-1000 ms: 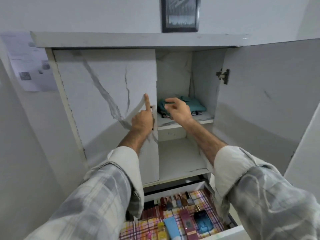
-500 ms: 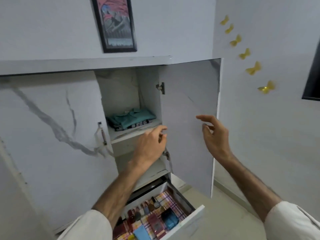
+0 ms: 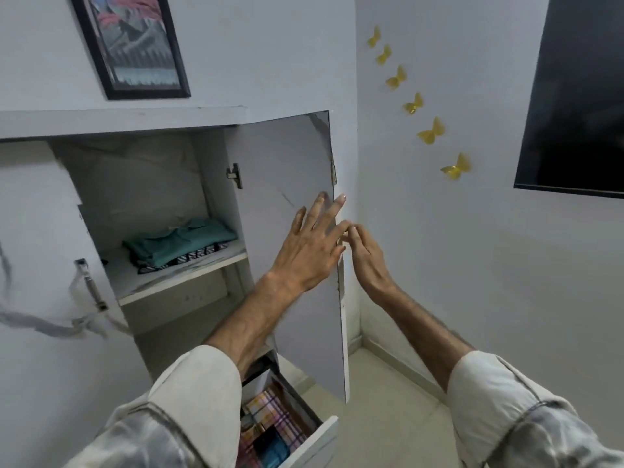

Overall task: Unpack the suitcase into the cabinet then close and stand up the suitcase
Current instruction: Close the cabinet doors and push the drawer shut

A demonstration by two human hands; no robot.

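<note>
The white cabinet stands open in front of me. Folded teal and striped clothes lie on its upper shelf. My left hand lies flat with straight fingers against the inner face of the right cabinet door, near its free edge. My right hand is just behind that edge, its fingertips touching the edge of the door. Neither hand carries anything. The suitcase is out of view.
The left cabinet door with its metal handle is partly shut. Below, a drawer stands pulled out, holding small items on checked cloth. A framed picture hangs above; yellow butterfly stickers and a dark screen are on the right wall.
My view swung right. My left hand left the left door and moved onto the right door's inner face. My right hand left the clothes and reached the right door's free edge.
</note>
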